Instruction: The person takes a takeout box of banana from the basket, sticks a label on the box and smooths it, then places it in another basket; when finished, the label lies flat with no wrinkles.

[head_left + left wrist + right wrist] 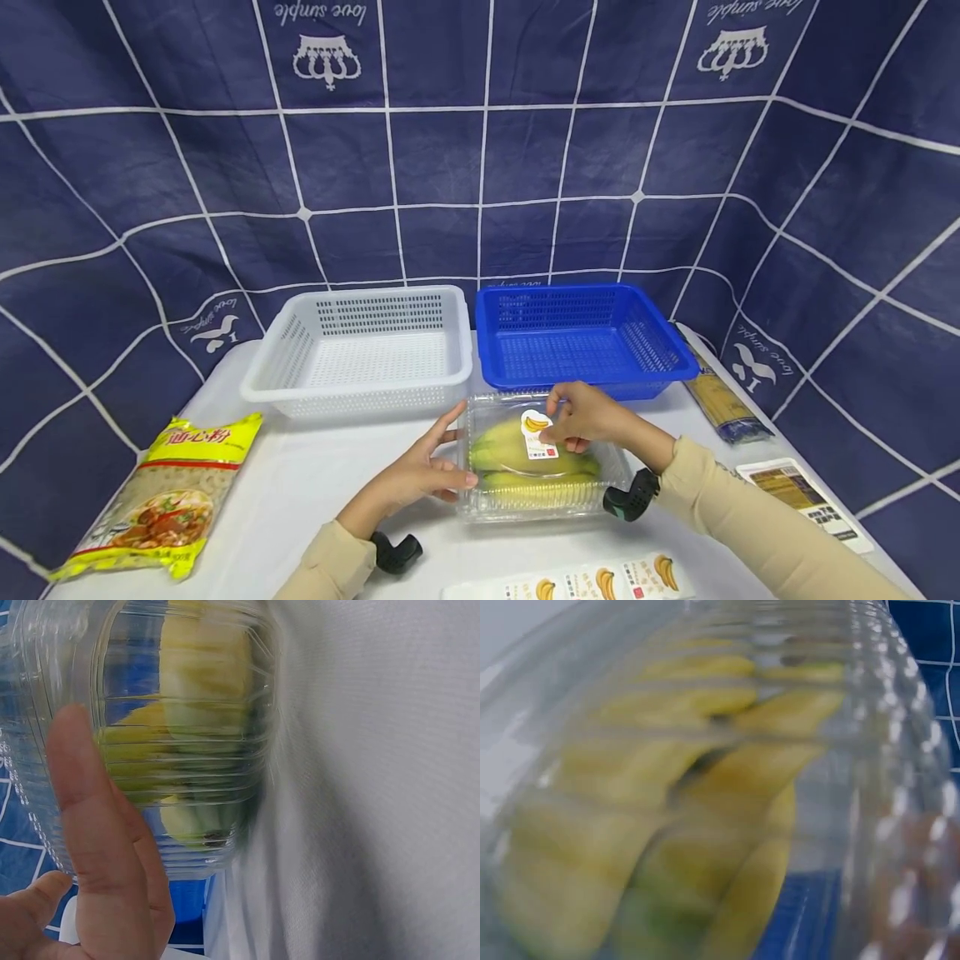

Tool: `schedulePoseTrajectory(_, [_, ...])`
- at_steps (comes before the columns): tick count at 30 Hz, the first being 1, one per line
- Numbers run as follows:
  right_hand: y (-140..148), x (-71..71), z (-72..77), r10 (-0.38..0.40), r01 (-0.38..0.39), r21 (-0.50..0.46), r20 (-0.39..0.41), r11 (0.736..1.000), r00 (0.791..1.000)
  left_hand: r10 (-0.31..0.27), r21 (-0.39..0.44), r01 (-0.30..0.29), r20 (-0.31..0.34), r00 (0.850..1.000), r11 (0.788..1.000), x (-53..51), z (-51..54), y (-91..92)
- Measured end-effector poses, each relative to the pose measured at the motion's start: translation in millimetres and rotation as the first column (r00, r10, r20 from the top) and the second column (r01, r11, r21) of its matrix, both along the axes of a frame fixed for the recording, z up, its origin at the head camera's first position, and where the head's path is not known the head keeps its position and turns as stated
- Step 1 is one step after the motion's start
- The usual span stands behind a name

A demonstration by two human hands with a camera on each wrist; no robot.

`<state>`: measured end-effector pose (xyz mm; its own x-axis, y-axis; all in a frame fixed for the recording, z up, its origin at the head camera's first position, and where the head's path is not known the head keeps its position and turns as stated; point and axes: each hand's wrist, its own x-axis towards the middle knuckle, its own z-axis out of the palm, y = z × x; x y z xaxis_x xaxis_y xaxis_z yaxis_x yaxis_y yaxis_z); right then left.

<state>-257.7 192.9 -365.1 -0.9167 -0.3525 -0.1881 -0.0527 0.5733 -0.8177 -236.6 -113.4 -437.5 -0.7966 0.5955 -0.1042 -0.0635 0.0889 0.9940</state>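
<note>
A clear plastic clamshell box with bananas inside stands on the table, its lid down. A white banana sticker lies on the lid. My left hand rests against the box's left side, its thumb and forefinger extended; the left wrist view shows the hand along the ribbed wall. My right hand is over the lid, the thumb touching the sticker and the forefinger bent just above it. In the blurred right wrist view, bananas show through the box wall.
Behind the box stand a white basket and a blue basket. A yellow pasta bag lies left. A strip of banana stickers lies at the front. At right are a noodle pack and a printed packet.
</note>
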Motion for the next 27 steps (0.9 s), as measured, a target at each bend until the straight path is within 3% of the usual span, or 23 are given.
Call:
schedulePoseTrajectory(8, [13,6.5,-4.8,0.078,-0.080,-0.156,-0.016,0.985,0.997,-0.018,0.025,0.018,0.009,1.000,1.000,0.9,-1.9,-2.1])
schedulePoseTrajectory(16, [48,10.8,0.9,0.213,-0.217,-0.277,-0.045,0.936,0.976,-0.031,0.028,0.030,0.029,0.999,0.999,-1.3,-0.9,-2.6])
schedulePoseTrajectory(20, [71,13.2,1.9,0.209,-0.219,-0.332,-0.064,0.918,0.976,-0.019,0.015,0.018,0.042,0.999,1.000,0.1,0.0,-1.3])
schedulePoseTrajectory(27, [113,8.2,-17.6,0.128,-0.170,-0.514,-0.116,0.841,0.985,-0.010,0.006,0.010,0.043,0.999,1.000,2.4,-0.7,3.3])
